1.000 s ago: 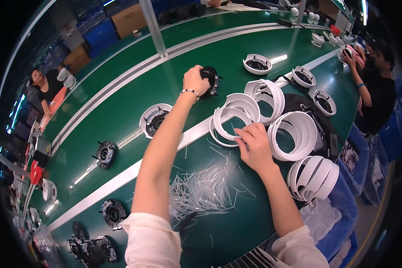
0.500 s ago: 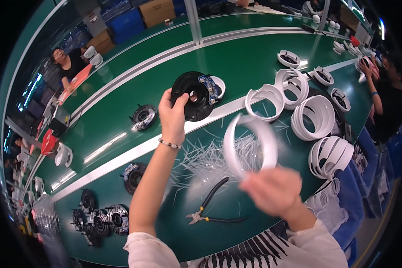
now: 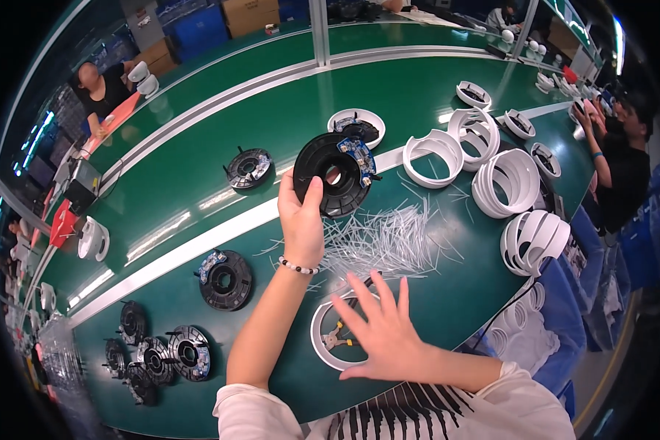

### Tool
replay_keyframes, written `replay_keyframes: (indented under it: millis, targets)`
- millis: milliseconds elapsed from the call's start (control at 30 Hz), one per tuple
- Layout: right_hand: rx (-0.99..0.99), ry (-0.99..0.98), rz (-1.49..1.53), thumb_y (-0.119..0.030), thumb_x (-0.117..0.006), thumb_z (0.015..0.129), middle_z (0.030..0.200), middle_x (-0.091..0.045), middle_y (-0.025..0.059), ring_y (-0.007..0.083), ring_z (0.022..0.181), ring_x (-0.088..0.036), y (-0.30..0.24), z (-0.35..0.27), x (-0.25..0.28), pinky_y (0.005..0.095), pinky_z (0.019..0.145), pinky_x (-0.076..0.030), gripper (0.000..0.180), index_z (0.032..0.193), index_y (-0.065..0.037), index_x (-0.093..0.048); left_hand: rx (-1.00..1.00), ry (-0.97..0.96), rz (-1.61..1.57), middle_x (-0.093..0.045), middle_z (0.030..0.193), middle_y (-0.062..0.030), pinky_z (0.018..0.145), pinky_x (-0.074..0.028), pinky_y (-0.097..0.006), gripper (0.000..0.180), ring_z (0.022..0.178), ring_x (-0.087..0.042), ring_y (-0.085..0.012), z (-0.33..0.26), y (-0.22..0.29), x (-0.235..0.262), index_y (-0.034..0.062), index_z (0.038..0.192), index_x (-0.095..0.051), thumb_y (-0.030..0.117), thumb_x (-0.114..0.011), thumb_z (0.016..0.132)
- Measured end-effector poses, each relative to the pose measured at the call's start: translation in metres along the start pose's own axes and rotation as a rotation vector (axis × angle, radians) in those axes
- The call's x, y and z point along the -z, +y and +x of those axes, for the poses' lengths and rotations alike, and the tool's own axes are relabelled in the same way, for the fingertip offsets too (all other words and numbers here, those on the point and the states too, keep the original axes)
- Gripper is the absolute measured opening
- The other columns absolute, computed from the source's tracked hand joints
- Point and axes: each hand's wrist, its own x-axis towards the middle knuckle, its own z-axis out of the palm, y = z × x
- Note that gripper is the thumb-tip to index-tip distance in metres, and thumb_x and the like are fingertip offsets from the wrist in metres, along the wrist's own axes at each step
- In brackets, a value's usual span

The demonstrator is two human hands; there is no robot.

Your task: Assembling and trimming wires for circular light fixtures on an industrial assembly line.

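My left hand (image 3: 301, 217) holds up a black round disc part (image 3: 333, 174) with a small blue circuit board on its upper right edge. My right hand (image 3: 380, 330) lies flat with spread fingers on a white plastic ring (image 3: 323, 341) on the green table (image 3: 418, 103). A pair of pliers (image 3: 335, 336) lies inside that ring, partly hidden under my right hand. A heap of thin white cut strips (image 3: 381, 238) lies just beyond the ring.
Stacks of white rings (image 3: 510, 183) stand at the right. More black disc parts (image 3: 226, 279) lie at the left and lower left. A white ring with a black part inside (image 3: 356, 126) sits beyond. Other people work at the far left (image 3: 99, 88) and right (image 3: 623, 147).
My right hand has brought the white ring down and laid it flat over the pliers. My left hand has lowered the black disc slightly, holding it closer.
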Motion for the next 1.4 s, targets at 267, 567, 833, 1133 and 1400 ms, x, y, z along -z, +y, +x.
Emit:
replay_keyframes:
  millis: [267, 567, 833, 1133, 1400]
  targets:
    - [0.053, -0.209, 0.045, -0.039, -0.078, 0.048, 0.132, -0.020, 0.0228, 0.0413, 0.120, -0.022, 0.000, 0.001, -0.002, 0.0557, 0.093, -0.023, 0.112, 0.130, 0.003, -0.015, -0.006, -0.035, -0.021, -0.054, 0.102, -0.0081, 0.081, -0.041, -0.024, 0.026, 0.091, -0.051, -0.0117, 0.001, 0.002, 0.000, -0.0017, 0.109, -0.042, 0.005, -0.049, 0.084]
    - [0.282, 0.816, 0.686, -0.027, -0.082, 0.046, 0.134, -0.020, 0.0210, 0.0279, 0.124, -0.025, 0.063, 0.065, 0.064, 0.0350, 0.101, -0.022, 0.118, 0.131, 0.007, -0.009, 0.087, -0.063, -0.054, -0.055, 0.098, -0.0073, 0.079, -0.042, -0.025, 0.023, 0.088, -0.053, -0.0121, -0.005, 0.011, 0.009, -0.0007, 0.105, -0.044, 0.004, -0.048, 0.083]
    - [0.093, 0.724, 0.730, -0.033, -0.081, 0.047, 0.131, -0.023, 0.0233, 0.0318, 0.120, -0.030, 0.101, 0.075, 0.015, 0.0376, 0.099, -0.026, 0.116, 0.131, 0.005, -0.010, 0.442, -0.464, -0.456, -0.038, 0.126, -0.0151, 0.100, -0.026, -0.042, 0.057, 0.115, -0.038, -0.0278, -0.019, 0.006, 0.000, 0.0004, 0.127, -0.028, 0.035, -0.037, 0.083]
    - [0.112, 0.578, 0.629, -0.027, -0.082, 0.047, 0.135, -0.018, 0.0264, 0.0299, 0.126, -0.024, 0.104, 0.069, 0.015, 0.0374, 0.100, -0.024, 0.119, 0.133, 0.003, -0.005, 0.776, -0.288, -0.604, -0.049, 0.115, -0.0129, 0.092, -0.038, -0.043, 0.047, 0.104, -0.049, -0.0271, -0.015, -0.019, 0.009, 0.0066, 0.118, -0.044, 0.038, -0.033, 0.085]
    - [0.246, 0.582, 0.390, -0.031, -0.079, 0.043, 0.130, -0.030, 0.0210, 0.0375, 0.116, -0.030, 0.090, 0.064, 0.028, 0.0415, 0.095, -0.029, 0.111, 0.131, 0.003, -0.019, 0.733, -0.184, -0.467, -0.047, 0.117, -0.0121, 0.088, -0.041, -0.042, 0.048, 0.106, -0.047, -0.0256, -0.022, -0.012, -0.002, 0.0105, 0.124, -0.037, 0.039, -0.032, 0.086]
